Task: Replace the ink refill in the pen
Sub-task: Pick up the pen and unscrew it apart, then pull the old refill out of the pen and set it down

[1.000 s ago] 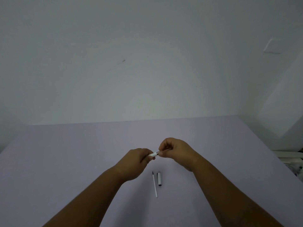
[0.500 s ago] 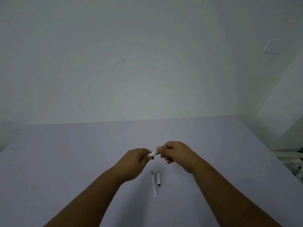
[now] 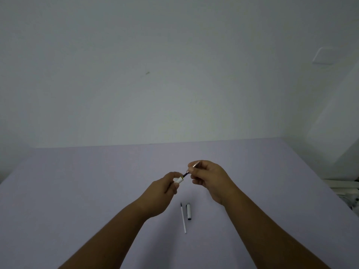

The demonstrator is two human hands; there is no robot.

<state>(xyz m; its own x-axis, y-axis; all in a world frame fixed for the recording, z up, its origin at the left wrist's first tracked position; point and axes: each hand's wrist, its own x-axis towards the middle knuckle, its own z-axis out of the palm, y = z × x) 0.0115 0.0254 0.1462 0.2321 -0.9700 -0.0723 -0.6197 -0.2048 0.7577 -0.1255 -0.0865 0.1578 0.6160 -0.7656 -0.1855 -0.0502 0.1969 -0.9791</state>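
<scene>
My left hand (image 3: pixel 164 188) grips the white pen barrel (image 3: pixel 179 180), whose open end points up and to the right. My right hand (image 3: pixel 208 176) pinches the pen's tip section (image 3: pixel 195 164), held a little apart from the barrel. A thin dark refill (image 3: pixel 185 174) spans the gap between the two parts. On the lilac table (image 3: pixel 77 191), below my hands, lie a spare white refill (image 3: pixel 183 218) with a dark tip and, just to its right, the pen cap (image 3: pixel 188 211).
A plain white wall rises behind the table's far edge. White objects (image 3: pixel 345 188) sit off the table's right edge. A switch plate (image 3: pixel 323 55) is on the wall at the upper right.
My hands have drawn apart: the right hand moved up and to the right with the tip section, and the dark refill now shows between it and the barrel.
</scene>
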